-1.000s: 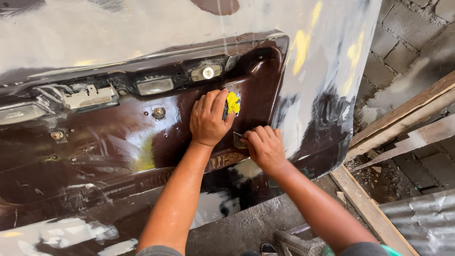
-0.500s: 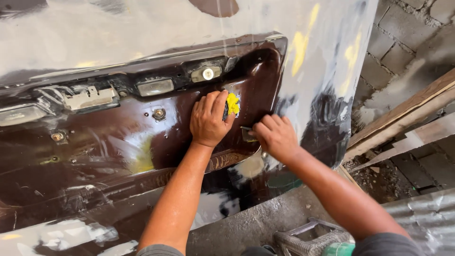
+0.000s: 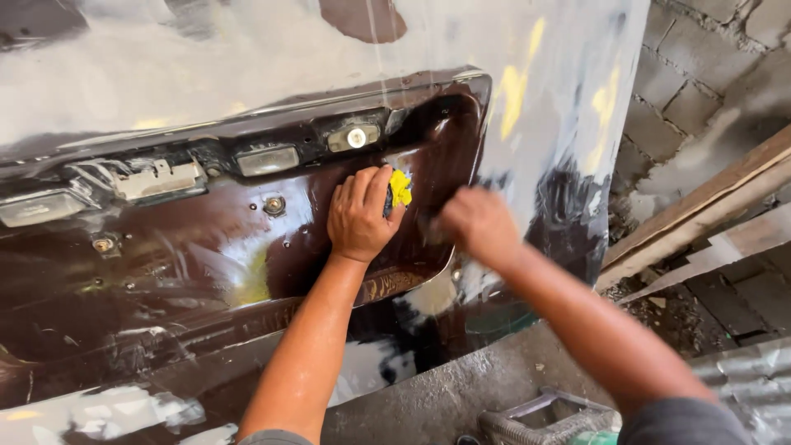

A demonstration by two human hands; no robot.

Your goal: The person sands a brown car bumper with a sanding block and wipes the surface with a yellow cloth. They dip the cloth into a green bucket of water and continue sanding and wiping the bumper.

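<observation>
Rough grey block walling (image 3: 700,74) and slanted timber planks (image 3: 709,214) closed off the right of the scene, with bare concrete floor (image 3: 461,395) nearer the camera. Filling the left and middle stood a car tailgate panel (image 3: 165,272), dark brown and wet-glossy in its recessed plate area, pale and patchy with yellow filler marks above and to the right.

At the far left of the recess sat a lamp housing (image 3: 156,177), then a small fixing bolt (image 3: 274,204), then a second lamp (image 3: 356,137) further right. A slip across these could have scuffed them or snagged knuckles on the bolt, judging by how near they lay.

The left hand (image 3: 358,214) lay flat on the recess, fingers up and curled over a yellow sponge (image 3: 400,188) pressed against the panel, arm reaching straight up from below. Held by the fingertips only, the sponge looked liable to slide off the wet surface.

Just right of it, the right hand (image 3: 476,227) was motion-blurred, apparently closed around something small and dark against the panel; what it gripped could not be told. Its forearm came in diagonally from the lower right. Rubbing so near the recess edge risked cutting through the finish on that ridge, and uneven pressure could have left streaks.
</observation>
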